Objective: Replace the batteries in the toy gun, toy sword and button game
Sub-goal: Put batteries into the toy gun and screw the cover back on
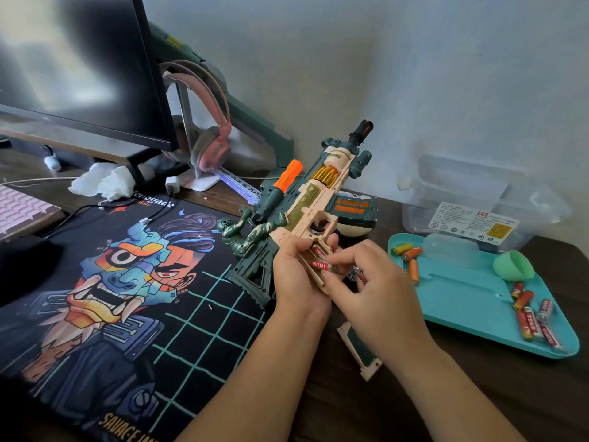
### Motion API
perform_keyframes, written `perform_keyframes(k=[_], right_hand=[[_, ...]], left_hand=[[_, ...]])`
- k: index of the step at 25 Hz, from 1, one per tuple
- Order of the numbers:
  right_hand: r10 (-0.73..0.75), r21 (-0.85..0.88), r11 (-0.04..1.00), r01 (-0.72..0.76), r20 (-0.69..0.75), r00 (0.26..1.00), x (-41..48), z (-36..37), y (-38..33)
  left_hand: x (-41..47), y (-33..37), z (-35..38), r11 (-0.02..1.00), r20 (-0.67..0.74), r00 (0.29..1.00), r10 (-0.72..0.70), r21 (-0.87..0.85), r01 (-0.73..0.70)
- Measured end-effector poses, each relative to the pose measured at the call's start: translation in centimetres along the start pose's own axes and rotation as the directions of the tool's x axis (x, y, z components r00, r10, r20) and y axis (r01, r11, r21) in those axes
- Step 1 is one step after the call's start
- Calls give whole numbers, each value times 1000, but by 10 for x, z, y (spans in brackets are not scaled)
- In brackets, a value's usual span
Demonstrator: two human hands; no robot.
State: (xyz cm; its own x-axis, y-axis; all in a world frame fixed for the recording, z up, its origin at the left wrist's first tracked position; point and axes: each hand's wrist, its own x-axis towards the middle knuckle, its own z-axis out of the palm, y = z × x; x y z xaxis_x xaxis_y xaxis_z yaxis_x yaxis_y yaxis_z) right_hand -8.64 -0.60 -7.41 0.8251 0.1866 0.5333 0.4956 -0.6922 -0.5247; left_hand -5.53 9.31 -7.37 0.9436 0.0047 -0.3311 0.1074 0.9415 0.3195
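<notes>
Toy gun (306, 199) (chunky plastic) gripped by left hand (299, 279); right fingers (342, 261) pinch cylindrical battery (323, 266).

Both bare forearms reach forward to the toy gun (314, 199), the left hand (299, 275) clasped around its grip from the left, the right hand (366, 282) just right of it, fingertips pinched together.

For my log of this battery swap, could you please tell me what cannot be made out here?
- Toy gun grip compartment: both hands cover it, head view.
- Right hand: its contents, hidden by its fingers.
- Box label: print too small.
- Monitor: cut off, blurred.
</notes>
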Motion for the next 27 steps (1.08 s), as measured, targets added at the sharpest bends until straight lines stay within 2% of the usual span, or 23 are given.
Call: perform_keyframes(k=[2, 6, 11, 18, 23, 25, 27], right_hand=[[-19, -56, 998, 19, -5, 1000, 1, 2, -2], [92, -124, 989, -85, 52, 994, 10, 3, -8], [66, -93, 994, -58, 93, 993, 5, 2, -12], [173, -361, 929, -80, 233, 957, 5, 5, -16], [173, -161, 976, -146, 168, 971, 3, 0, -16], [270, 76, 956, -284, 156, 950, 4, -2, -16], [357, 319, 862, -393, 168, 919, 7, -7, -14]], left_hand=[[0, 0, 0, 1000, -1, 1000, -16, 12, 16], [5, 0, -4, 999, -8, 999, -49, -8, 48], [2, 5, -2, 997, -36, 997, -74, 8, 75], [4, 4, -4, 999, -62, 998, -33, 10, 34], [4, 4, -2, 997, -28, 999, -33, -71, 31], [3, 4, -2, 998, -40, 999, -5, -55, 3], [4, 6, -4, 999, -43, 999, 33, -41, -34]])
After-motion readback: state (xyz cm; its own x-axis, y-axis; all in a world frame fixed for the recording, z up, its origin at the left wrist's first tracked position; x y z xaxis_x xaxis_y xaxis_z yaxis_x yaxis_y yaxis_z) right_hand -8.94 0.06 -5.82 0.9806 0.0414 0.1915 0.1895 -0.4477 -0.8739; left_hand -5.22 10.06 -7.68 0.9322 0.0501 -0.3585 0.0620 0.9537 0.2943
